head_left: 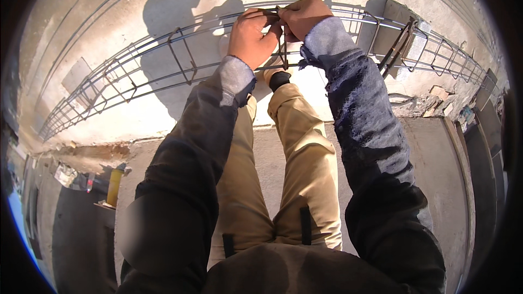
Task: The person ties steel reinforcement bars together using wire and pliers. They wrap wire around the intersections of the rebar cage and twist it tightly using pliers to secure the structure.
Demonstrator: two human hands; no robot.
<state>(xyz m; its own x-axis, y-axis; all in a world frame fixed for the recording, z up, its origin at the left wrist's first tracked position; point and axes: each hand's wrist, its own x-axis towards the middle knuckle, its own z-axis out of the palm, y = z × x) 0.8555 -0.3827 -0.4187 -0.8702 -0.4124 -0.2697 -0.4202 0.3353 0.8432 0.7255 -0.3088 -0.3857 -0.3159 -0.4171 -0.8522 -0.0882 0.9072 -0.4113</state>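
A long rebar cage of thin steel bars and square stirrups runs across the view in front of me. My left hand is closed at its middle, fingers curled round a dark stirrup near the top bar. Just beside it, my right hand is closed in a pinch at the stirrup's upper corner. Whatever small thing lies between the right fingertips is hidden. Both hands nearly touch. Farther right, a bundle of several loose stirrups hangs on the cage.
Concrete blocks stand under the cage, one block on the right and another block on the left. Loose long bars lie on the far floor. Rubble sits at the right, a yellow cylinder at the lower left.
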